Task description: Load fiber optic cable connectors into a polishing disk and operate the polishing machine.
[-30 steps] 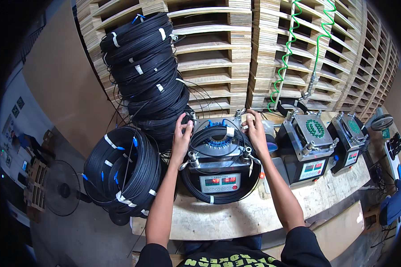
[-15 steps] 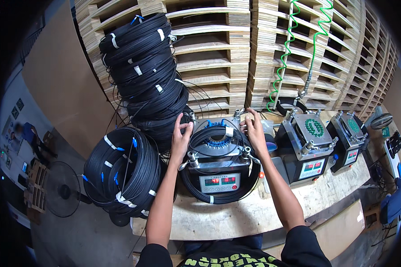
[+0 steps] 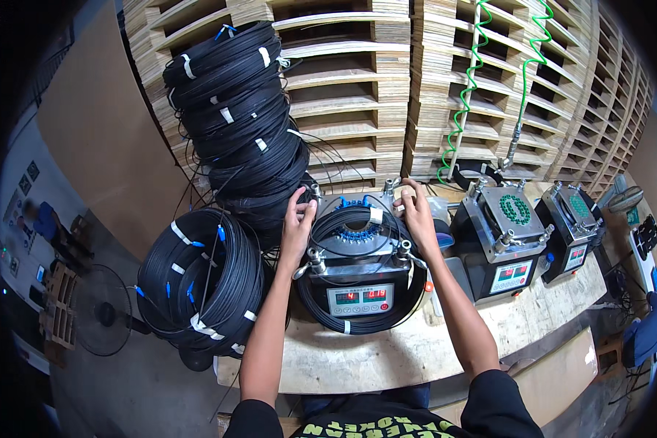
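Workbench (image 3: 387,358): cable coil (image 3: 358,219) on winding machine (image 3: 359,281), between 2 hands' grip.

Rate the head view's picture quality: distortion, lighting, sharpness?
Head view: strong fisheye bend, pallets curve toward a black rim; even light, no glare; hands and cable coil sharp at centre; left edge dim and soft.

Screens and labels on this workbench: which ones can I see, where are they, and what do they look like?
Middle machine screen: front of the box between both hands, white panel, red digits.
Second machine screen: to the right, white panel, red digits.
Third machine screen: farthest right, smaller, same look.
Wall signs: far left, small dark squares.
White tape bands: wrapped around the black cable coils.
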Demonstrator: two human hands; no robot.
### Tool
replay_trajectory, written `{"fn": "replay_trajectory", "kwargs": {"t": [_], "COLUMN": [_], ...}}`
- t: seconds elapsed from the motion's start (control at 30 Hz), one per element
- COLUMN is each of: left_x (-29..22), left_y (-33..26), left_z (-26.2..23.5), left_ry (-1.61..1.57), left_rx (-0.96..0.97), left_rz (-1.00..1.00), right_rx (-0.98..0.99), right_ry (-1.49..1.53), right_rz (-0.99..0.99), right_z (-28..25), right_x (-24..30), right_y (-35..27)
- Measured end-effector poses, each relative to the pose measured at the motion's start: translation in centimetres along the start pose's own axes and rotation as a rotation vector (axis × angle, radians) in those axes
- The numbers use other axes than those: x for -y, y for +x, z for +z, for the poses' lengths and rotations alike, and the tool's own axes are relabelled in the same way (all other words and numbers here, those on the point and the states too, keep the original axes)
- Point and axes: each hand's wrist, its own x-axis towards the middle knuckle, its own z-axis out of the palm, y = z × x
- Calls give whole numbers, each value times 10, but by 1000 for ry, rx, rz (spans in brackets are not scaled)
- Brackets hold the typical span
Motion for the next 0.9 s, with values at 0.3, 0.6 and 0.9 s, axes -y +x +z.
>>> {"fn": "replay_trajectory", "kwargs": {"t": [0.3,0.6,0.9], "left_x": [-3,-9,-1], "left_y": [-2,-3,-3], "left_z": [3,3,3], "left_ry": [-35,6,12], "left_rx": [-41,-20,-63], "left_rz": [14,-22,12], "right_rx": [-11,-1,-3], "right_ry": [-81,-139,39], "right_rz": [-39,-93,-13], "right_z": [-2,-3,1], "right_x": [1,-5,-2], "right_y": [-1,3,-1]}}
